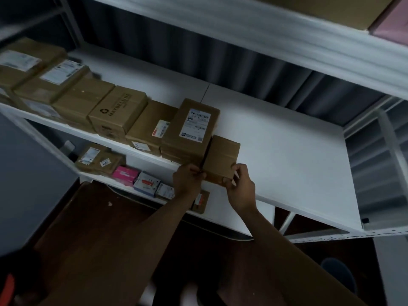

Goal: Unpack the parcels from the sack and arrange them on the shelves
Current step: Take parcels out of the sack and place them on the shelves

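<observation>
Both hands grip the plain brown parcel (221, 159) at the shelf (287, 164) front edge. The left hand (187, 177) holds its left corner and the right hand (239, 184) its right. The parcel touches the right side of the labelled box (192, 129).

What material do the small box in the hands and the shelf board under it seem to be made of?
Small box: most likely cardboard, matte brown, with sharp folded edges. Shelf board: smooth white panel, perhaps laminated wood or painted metal; the picture cannot settle which.
</observation>
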